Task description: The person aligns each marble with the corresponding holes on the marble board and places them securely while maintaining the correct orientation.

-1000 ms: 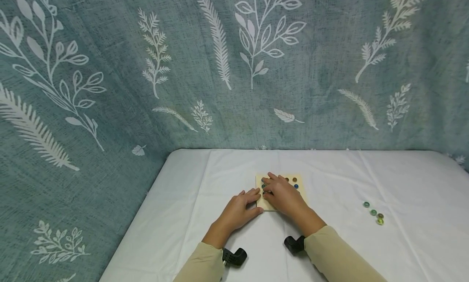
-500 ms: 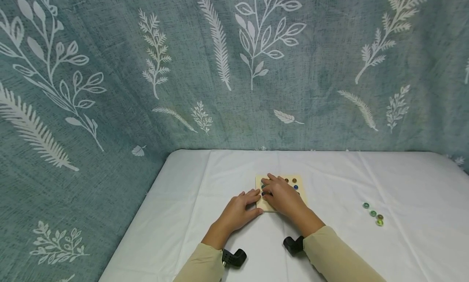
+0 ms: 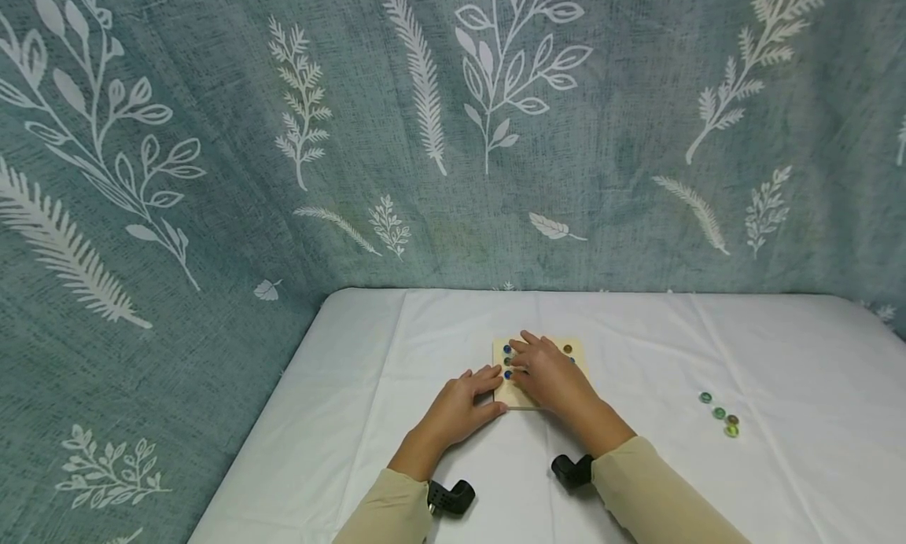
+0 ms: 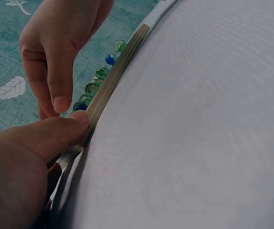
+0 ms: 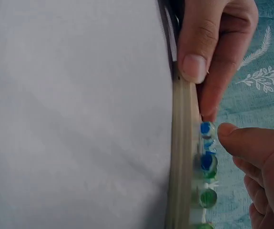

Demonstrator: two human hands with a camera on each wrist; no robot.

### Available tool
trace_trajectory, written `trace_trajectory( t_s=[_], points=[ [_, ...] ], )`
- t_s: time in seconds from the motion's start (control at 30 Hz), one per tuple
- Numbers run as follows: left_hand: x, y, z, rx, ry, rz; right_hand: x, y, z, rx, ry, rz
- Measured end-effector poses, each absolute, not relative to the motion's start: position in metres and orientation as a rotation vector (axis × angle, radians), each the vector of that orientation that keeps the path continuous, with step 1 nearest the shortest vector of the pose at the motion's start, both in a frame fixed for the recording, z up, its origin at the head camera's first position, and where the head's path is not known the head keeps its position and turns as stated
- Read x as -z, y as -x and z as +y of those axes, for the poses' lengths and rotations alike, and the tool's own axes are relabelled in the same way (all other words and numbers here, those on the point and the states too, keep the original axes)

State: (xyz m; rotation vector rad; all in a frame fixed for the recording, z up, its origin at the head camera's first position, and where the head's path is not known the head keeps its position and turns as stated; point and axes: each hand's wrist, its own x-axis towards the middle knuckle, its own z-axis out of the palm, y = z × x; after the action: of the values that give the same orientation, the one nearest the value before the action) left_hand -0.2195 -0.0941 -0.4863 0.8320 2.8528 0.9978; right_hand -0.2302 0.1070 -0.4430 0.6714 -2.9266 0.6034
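A flat, pale wooden board lies on the white cloth with several glass marbles seated in rows on its top. My left hand grips the board's left side, its thumb at the front edge and its fingers along the left edge. My right hand hovers over the middle of the board, fingers loosely bent, hiding many marbles. In the right wrist view, the right thumb is just beside a blue marble, with a small gap; no marble shows in the right hand.
Several loose marbles, green, brown and yellow, lie on the white cloth to the right of the board. A leaf-patterned teal curtain stands behind and to the left of the table.
My right hand has shifted slightly to the right, uncovering more of the marbles in the board's left column. The left hand stays at the board's edge.
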Motion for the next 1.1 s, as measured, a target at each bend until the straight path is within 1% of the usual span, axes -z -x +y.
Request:
trace_trajectory(
  t_s=[0.23, 0.37, 0.5, 0.67, 0.87, 1.1],
  points=[
    [0.486, 0.22, -0.093, -0.996, -0.787, 2.859, 0.436, 0.229, 0.137, -0.678, -0.506, -2.926],
    [0.486, 0.219, -0.093, -0.994, -0.764, 2.869, 0.433, 0.227, 0.165, -0.717, -0.457, -2.897],
    [0.488, 0.219, -0.092, -1.008, -0.75, 2.869, 0.43, 0.222, 0.197, -0.8, -0.337, -2.914],
    [0.488, 0.219, -0.089, -1.023, -0.743, 2.861, 0.428, 0.209, 0.244, -0.887, -0.166, -2.928],
    [0.487, 0.218, -0.089, -1.038, -0.721, 2.847, 0.433, 0.188, 0.297, -0.961, -0.032, -2.901],
    [0.487, 0.216, -0.09, -1.063, -0.711, 2.835, 0.447, 0.174, 0.333, -1.022, 0.166, -2.94]
  ],
)
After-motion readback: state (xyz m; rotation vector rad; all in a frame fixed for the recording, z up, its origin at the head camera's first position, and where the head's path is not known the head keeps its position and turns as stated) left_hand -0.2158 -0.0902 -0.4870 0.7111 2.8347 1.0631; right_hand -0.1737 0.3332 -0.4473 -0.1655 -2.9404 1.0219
